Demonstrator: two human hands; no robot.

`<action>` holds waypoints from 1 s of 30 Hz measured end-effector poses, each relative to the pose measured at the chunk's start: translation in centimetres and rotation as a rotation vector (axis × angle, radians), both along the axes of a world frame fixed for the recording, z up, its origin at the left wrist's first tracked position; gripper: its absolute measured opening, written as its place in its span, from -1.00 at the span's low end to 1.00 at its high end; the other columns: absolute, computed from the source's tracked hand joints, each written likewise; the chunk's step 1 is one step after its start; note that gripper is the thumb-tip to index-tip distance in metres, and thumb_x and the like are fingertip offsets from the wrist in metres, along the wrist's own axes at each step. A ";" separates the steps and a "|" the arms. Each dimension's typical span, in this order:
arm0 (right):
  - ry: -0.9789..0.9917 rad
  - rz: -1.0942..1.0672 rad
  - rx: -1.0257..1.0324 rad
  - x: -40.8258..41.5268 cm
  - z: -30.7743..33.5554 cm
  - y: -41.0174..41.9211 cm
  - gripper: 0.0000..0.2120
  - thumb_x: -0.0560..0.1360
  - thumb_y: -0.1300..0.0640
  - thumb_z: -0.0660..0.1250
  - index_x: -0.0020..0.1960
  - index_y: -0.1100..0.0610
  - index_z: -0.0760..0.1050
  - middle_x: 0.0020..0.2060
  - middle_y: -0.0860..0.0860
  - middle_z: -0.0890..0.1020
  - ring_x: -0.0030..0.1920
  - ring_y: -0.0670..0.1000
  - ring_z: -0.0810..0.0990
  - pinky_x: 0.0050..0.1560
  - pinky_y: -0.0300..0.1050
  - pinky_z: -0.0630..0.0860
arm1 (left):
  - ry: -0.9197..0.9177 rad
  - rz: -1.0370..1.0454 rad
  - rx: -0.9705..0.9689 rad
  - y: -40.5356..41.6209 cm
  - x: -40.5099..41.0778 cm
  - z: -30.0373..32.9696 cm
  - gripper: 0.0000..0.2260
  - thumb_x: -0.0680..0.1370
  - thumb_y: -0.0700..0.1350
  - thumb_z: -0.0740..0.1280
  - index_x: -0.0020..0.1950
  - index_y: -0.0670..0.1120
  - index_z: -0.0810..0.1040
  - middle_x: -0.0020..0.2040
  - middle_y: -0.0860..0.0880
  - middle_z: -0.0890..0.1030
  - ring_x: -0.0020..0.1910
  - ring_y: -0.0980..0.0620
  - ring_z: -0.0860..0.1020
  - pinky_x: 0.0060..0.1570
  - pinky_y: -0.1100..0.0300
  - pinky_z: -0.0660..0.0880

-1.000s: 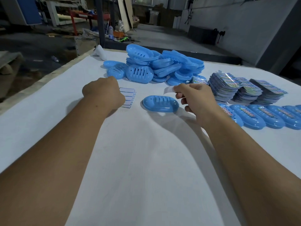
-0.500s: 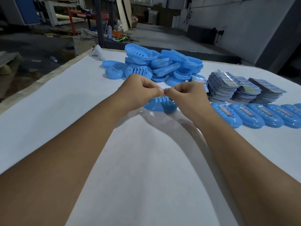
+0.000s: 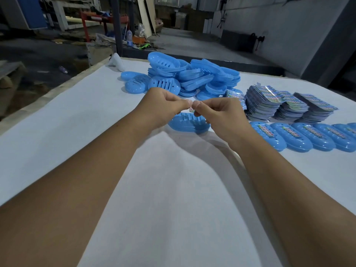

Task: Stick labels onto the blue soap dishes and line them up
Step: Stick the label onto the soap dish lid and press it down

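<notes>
My left hand (image 3: 163, 106) and my right hand (image 3: 217, 114) meet fingertip to fingertip above the table's middle and pinch a small colourful label (image 3: 191, 109) between them. Just beneath, partly hidden by both hands, a blue soap dish (image 3: 185, 125) lies upside down on the white table. To its right runs a row of labelled blue soap dishes (image 3: 300, 134). A pile of unlabelled blue soap dishes (image 3: 192, 78) sits further back.
Stacks of label sheets (image 3: 285, 106) stand behind the labelled row at the right. A white cone-shaped object (image 3: 116, 61) lies at the table's far left corner. The white table (image 3: 57, 122) ends at a left edge, with a workshop floor beyond.
My left hand has come from the label sheet at the left to meet my right hand over the dish. Both now pinch the label, held slightly apart from half a second ago.
</notes>
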State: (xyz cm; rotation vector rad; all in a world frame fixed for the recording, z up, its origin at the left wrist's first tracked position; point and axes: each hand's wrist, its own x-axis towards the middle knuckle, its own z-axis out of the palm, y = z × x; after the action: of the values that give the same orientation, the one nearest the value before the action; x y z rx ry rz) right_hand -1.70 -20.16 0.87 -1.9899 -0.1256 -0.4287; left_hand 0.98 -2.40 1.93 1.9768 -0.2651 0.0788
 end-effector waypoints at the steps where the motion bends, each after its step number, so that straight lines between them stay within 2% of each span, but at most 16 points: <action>1: 0.002 -0.012 0.007 0.1 0.0 0.0 -0.76 0.53 -0.08 0.45 -0.19 0.04 0.74 -0.25 0.13 0.71 -0.31 -0.02 0.48 -0.22 -0.05 0.45 | 0.004 0.010 -0.002 0.1 0.1 -0.1 -0.78 0.42 0.20 0.51 -0.17 0.07 0.73 -0.34 0.27 0.64 -0.36 0.43 0.54 -0.31 0.30 0.37; 3: 0.006 -0.074 0.005 0.3 -0.1 -0.2 -0.75 0.51 -0.07 0.46 -0.25 0.04 0.72 -0.28 0.15 0.69 -0.36 -0.06 0.44 -0.27 -0.17 0.42 | 0.011 0.028 0.006 0.1 0.3 -0.1 -0.81 0.42 0.16 0.52 -0.16 0.06 0.73 -0.39 0.27 0.62 -0.44 0.41 0.51 -0.37 0.32 0.35; 5: 0.020 -0.140 -0.009 0.5 -0.2 -0.4 -0.73 0.49 -0.04 0.47 -0.34 0.04 0.68 -0.42 0.07 0.61 -0.44 -0.11 0.37 -0.41 -0.31 0.34 | 0.021 0.042 0.008 0.1 0.4 -0.1 -0.84 0.45 0.11 0.51 -0.16 0.03 0.72 -0.47 0.25 0.57 -0.54 0.36 0.46 -0.52 0.38 0.31; 8: 0.059 -0.167 -0.017 0.5 -0.3 -0.7 -0.72 0.48 -0.03 0.49 -0.38 0.02 0.66 -0.54 -0.10 0.47 -0.54 -0.15 0.27 -0.51 -0.37 0.24 | 0.020 0.041 -0.002 0.0 0.4 -0.1 -0.85 0.49 0.01 0.48 -0.25 -0.01 0.69 -0.61 0.21 0.45 -0.64 0.29 0.39 -0.65 0.45 0.23; 12: 0.085 -0.180 -0.034 0.6 -0.3 -0.7 -0.73 0.48 0.01 0.50 -0.35 0.09 0.66 -0.61 -0.14 0.36 -0.58 -0.14 0.20 -0.56 -0.36 0.18 | 0.013 0.035 -0.001 -0.1 0.3 -0.2 -0.82 0.50 -0.03 0.46 -0.29 -0.03 0.66 -0.63 0.19 0.43 -0.64 0.28 0.38 -0.65 0.47 0.22; 16: 0.103 -0.199 -0.018 0.7 -0.4 -1.2 -0.72 0.48 0.01 0.50 -0.34 0.14 0.65 -0.64 -0.15 0.35 -0.63 -0.12 0.19 -0.59 -0.36 0.17 | 0.032 0.042 -0.021 -0.1 0.6 -0.4 -0.83 0.50 -0.03 0.47 -0.27 -0.04 0.67 -0.53 0.18 0.56 -0.59 0.31 0.45 -0.62 0.46 0.28; 19: 0.126 -0.197 -0.022 0.7 -0.3 -1.2 -0.71 0.46 -0.01 0.51 -0.33 0.15 0.65 -0.62 -0.14 0.37 -0.59 -0.11 0.20 -0.58 -0.33 0.18 | 0.046 0.053 -0.033 -0.2 0.8 -0.6 -0.84 0.47 -0.01 0.48 -0.26 -0.04 0.69 -0.40 0.15 0.65 -0.47 0.32 0.53 -0.54 0.43 0.38; 21: 0.134 -0.200 -0.007 0.7 -0.3 -1.2 -0.71 0.44 -0.01 0.50 -0.31 0.19 0.65 -0.58 -0.11 0.40 -0.55 -0.09 0.23 -0.56 -0.32 0.20 | 0.053 0.065 -0.038 -0.3 1.0 -0.8 -0.86 0.45 0.02 0.48 -0.25 0.00 0.71 -0.34 0.16 0.67 -0.35 0.25 0.59 -0.40 0.33 0.46; 24: 0.160 -0.203 0.010 0.8 -0.2 -1.2 -0.72 0.41 -0.01 0.48 -0.27 0.22 0.65 -0.46 -0.03 0.52 -0.47 -0.07 0.31 -0.51 -0.29 0.27 | 0.061 0.084 -0.037 -0.4 1.3 -1.3 -0.90 0.40 0.09 0.51 -0.26 0.10 0.72 -0.36 0.14 0.67 -0.33 0.23 0.60 -0.26 0.19 0.51; 26: 0.175 -0.202 0.025 0.9 -0.4 -1.2 -0.70 0.39 -0.03 0.48 -0.24 0.23 0.65 -0.42 -0.02 0.54 -0.45 -0.07 0.33 -0.46 -0.25 0.30 | 0.088 0.077 -0.045 -0.5 1.3 -1.6 -0.85 0.33 0.14 0.52 -0.25 0.09 0.73 -0.34 0.04 0.69 -0.21 0.03 0.68 -0.07 0.02 0.63; 27: 0.175 -0.206 0.029 1.0 -0.5 -1.2 -0.67 0.38 -0.05 0.49 -0.25 0.25 0.64 -0.45 -0.02 0.51 -0.47 -0.07 0.32 -0.47 -0.26 0.29 | 0.086 0.077 -0.025 -0.5 1.4 -1.7 -0.81 0.31 0.15 0.51 -0.26 0.06 0.73 -0.34 0.02 0.69 -0.23 -0.02 0.67 -0.03 -0.01 0.64; 29: 0.176 -0.215 0.011 1.3 -0.8 -1.0 -0.58 0.36 -0.10 0.54 -0.27 0.28 0.60 -0.49 -0.02 0.45 -0.50 -0.06 0.31 -0.50 -0.29 0.28 | 0.049 0.107 0.053 -0.6 1.6 -2.0 -0.76 0.33 0.16 0.52 -0.30 0.00 0.72 -0.41 0.07 0.66 -0.36 0.06 0.59 -0.16 0.09 0.58; 30: 0.187 -0.213 -0.006 1.5 -0.9 -1.0 -0.56 0.35 -0.12 0.55 -0.25 0.28 0.61 -0.48 0.00 0.47 -0.47 -0.05 0.35 -0.44 -0.27 0.32 | 0.027 0.128 0.092 -0.6 1.7 -2.1 -0.74 0.35 0.17 0.53 -0.32 -0.01 0.70 -0.42 0.09 0.65 -0.37 0.09 0.58 -0.22 0.15 0.54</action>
State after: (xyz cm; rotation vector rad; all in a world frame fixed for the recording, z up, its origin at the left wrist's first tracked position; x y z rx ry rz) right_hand -0.18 -21.11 -0.04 -2.0462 0.2041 -0.3748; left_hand 2.72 -3.03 -0.13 2.0839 -0.1261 0.1240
